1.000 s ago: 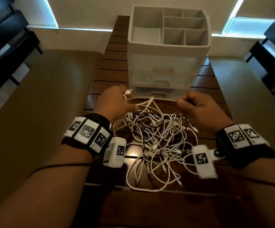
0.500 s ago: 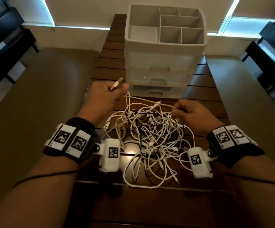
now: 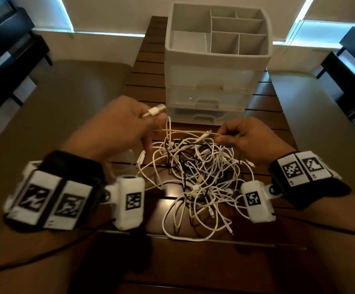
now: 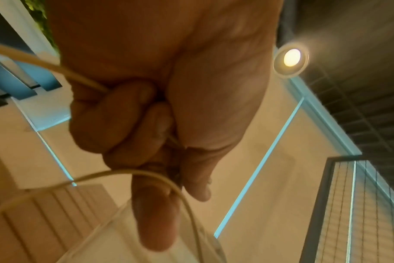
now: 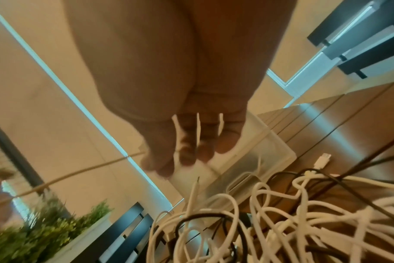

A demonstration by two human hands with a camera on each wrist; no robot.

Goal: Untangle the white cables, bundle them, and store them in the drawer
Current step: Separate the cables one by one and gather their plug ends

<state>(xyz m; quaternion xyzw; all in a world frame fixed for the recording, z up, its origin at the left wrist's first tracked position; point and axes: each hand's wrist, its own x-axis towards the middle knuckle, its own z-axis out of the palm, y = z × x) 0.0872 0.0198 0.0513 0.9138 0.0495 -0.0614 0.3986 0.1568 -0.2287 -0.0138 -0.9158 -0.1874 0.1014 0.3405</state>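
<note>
Untangling stage, one white cable being drawn free of the heap; no bundle is made yet and all drawers read as closed. At left, the left hand [image 3: 119,126] is raised above the slatted wooden table [image 3: 149,85], fingers curled round the cable's end so that its USB plug [image 3: 154,111] juts out past the thumb toward the drawers; the left wrist view confirms the fingers [image 4: 115,113] folded tight over the cord, with a slack loop hanging below. Between the hands, the held cable [image 3: 185,132] runs nearly level and taut, just above the tangle of white cables [image 3: 200,183], which lies on the near middle of the table with a few black leads threaded through it. At right, the right hand [image 3: 246,139] sits lower, knuckles up, thumb and fingertips pinching the same cable near a slim connector; the right wrist view shows the fingertips [image 5: 187,156] pointed down over the heap, though the pinch itself is blurred. Far centre stands the translucent drawer unit [image 3: 210,81], three drawers under an open divided tray. The next move probably calls for parting the hands further, feeding cord through the right pinch while watching for snags that lift the whole heap.
</note>
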